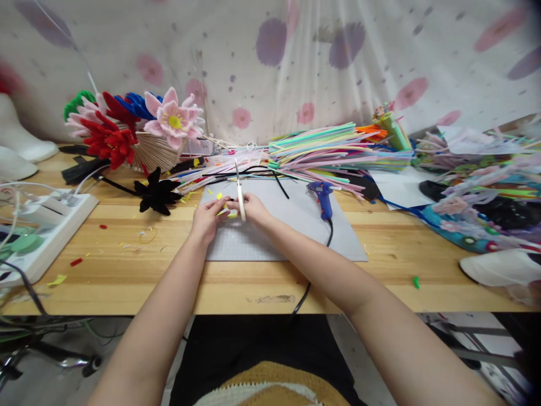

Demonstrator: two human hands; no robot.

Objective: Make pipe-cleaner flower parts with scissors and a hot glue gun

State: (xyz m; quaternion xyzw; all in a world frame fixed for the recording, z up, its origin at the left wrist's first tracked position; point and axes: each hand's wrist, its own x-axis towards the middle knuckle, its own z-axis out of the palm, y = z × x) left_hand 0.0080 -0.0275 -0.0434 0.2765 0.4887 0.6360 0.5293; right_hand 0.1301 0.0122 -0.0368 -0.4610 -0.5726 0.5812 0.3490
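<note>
Both my hands meet over the grey mat [270, 237] on the wooden table. In my left hand [205, 219], pinched between the fingers, is a small yellow piece [220, 197]. White-handled scissors [241, 200] hang upright from my right hand [252, 208], their blades pointing away from me. The fingertips of my right hand come close to those of my left, near a short dark bit that is too small to make out. A blue glue gun [323, 198] lies on the mat's right side, its black cord running toward the table's front edge.
Pipe cleaners [321, 149] are heaped behind the mat. Fuzzy flowers [174, 117] stand at the back left, with a black flower [156, 193] lying nearer. A white power strip [63, 231] is at the left. Mixed craft material [486, 186] covers the right side.
</note>
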